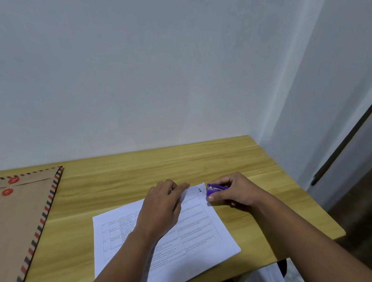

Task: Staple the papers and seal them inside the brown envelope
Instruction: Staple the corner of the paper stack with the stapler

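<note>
White printed papers point(197, 231) lie on the wooden table point(138, 173), slightly overhanging its near edge. My left hand point(162, 208) rests flat on the upper part of the sheets, fingers reaching their far edge. My right hand point(230, 193) grips a small purple stapler point(214, 189) at the papers' far right corner, its mouth at the corner's edge. The brown envelope point(13, 228), with a red and blue striped border and two red string buttons, lies flat at the table's left.
A pale wall runs behind the table and a corner wall stands to the right. The table's right edge drops off to a dark floor. A round dark object with paper on it shows below the near edge point(263, 277).
</note>
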Demonstrator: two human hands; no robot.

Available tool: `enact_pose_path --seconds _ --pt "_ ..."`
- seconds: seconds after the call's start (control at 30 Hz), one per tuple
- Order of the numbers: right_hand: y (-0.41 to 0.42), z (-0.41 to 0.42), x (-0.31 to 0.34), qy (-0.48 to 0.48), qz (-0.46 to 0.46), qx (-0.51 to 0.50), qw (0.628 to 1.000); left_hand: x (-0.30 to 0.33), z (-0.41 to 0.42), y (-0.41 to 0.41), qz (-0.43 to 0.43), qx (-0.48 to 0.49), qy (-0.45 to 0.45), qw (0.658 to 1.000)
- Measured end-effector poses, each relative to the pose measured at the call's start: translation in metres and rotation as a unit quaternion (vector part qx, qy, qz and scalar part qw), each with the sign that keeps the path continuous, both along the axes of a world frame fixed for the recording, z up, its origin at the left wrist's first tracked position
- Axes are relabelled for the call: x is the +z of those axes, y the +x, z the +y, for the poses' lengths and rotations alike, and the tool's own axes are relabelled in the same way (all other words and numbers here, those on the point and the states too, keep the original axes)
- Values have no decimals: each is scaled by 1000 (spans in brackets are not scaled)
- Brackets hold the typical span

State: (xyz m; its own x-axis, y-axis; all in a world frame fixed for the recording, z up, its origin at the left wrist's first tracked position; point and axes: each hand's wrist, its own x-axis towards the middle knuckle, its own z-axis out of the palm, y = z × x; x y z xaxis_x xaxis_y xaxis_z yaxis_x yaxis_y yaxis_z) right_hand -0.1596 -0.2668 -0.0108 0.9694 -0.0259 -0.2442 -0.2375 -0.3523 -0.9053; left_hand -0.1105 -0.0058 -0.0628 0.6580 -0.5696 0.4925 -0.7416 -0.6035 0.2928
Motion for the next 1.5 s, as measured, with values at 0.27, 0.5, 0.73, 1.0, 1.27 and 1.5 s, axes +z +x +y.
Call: enact_pose_path --seconds 0.27,0.5,0.73,1.0,1.27,1.5 --pt "1 9 5 1 -13 50 999 1 1 -1 6 -6 0 1000" --pt "0 10 10 -41 -36 77 996 0 1 0 23 1 -5 1000" --pt "-8 3 9 -55 -29 75 995 -2 0 0 43 4 -31 999" --pt "-4 12 11 -69 -37 69 995 -2 1 1 49 6 -22 999" --pt "3 18 3 26 -53 25 998 -4 1 3 45 4 -6 999" --pt "7 17 0 22 -58 27 998 -7 1 4 31 2 -6 999"
